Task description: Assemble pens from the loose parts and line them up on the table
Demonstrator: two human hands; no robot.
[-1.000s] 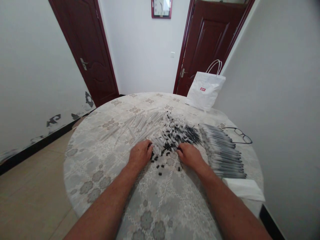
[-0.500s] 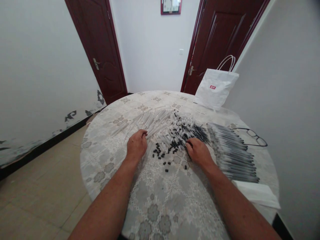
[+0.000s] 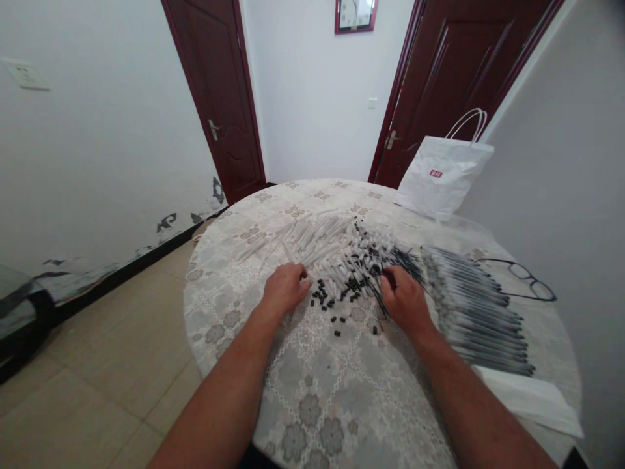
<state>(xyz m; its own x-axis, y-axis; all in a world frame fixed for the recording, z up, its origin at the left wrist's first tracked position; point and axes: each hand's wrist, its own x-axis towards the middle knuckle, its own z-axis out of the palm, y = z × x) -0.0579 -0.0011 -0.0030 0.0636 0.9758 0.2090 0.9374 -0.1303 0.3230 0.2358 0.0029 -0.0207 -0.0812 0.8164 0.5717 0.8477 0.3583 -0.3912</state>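
My left hand is closed, fingers curled, at the near edge of a spread of clear pen barrels. What it holds, if anything, is too small to make out. My right hand is bent over the right side of the pile, thumb and fingers together. Thin dark sticks like pen refills lie against its fingertips; I cannot tell which of them it grips. Between the hands are small white tubular pieces and short black plugs. More dark refills fan out behind the right hand.
Rows of grey-black pens are stacked on the right, beside eyeglasses. A white paper bag stands at the back right. A folded white sheet lies near the right edge of the round table with its patterned cloth.
The camera view has swung left, so everything sits further right. My left hand has drawn nearer the black plugs, its fingers curling in. My right hand stays by the refills.
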